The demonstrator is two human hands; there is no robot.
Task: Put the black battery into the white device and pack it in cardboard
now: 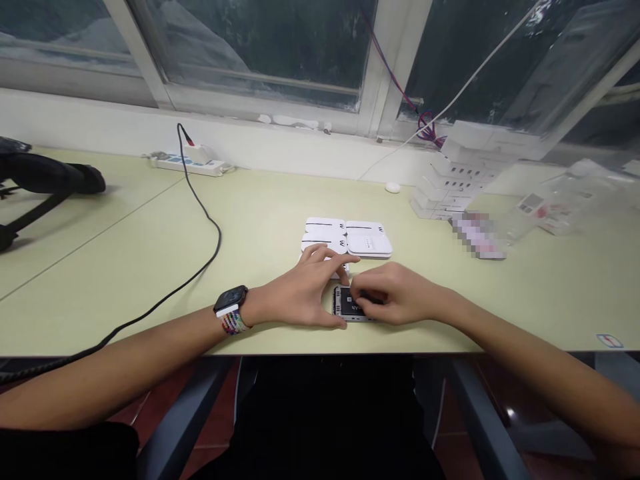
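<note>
A small white device [337, 309] lies on the table near its front edge, its inside showing. Set in it is a flat black battery [349, 308] with pale print ending in "Ah". My left hand [305, 290] is open around the device's left end, thumb by its near edge and the other fingers beyond its far edge; whether they press on it I cannot tell. From the right, my right hand [395, 293] has its fingers curled and pinched at the battery, hiding the right part of it and of the device.
White flat devices [325, 228] and a small stack [370, 245] lie just beyond my hands. White boxes [450, 177] are piled at the back right, near plastic bags [560, 200]. A black cable [219, 233] runs left from a power strip [190, 162]. A white oval object [393, 188] sits near the wall.
</note>
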